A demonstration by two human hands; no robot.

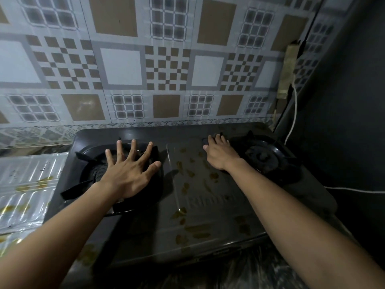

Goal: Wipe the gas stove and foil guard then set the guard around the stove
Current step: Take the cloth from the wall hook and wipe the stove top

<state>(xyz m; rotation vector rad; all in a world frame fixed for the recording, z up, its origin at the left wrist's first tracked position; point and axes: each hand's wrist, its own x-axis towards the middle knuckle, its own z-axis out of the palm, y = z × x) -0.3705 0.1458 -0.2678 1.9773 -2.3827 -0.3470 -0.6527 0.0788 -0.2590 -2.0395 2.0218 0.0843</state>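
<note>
A dark two-burner gas stove fills the middle of the view, its glass top spotted with yellowish smears. My left hand hovers over the left burner with fingers spread wide and nothing in it. My right hand rests palm-down on the stove top beside the right burner, fingers loosely apart, holding nothing. The shiny ribbed foil guard lies flat on the counter left of the stove, also stained yellow.
A patterned tile wall stands close behind the stove. A dark panel closes off the right side, with a white cable running down it and along the counter. The dark counter edge lies in front.
</note>
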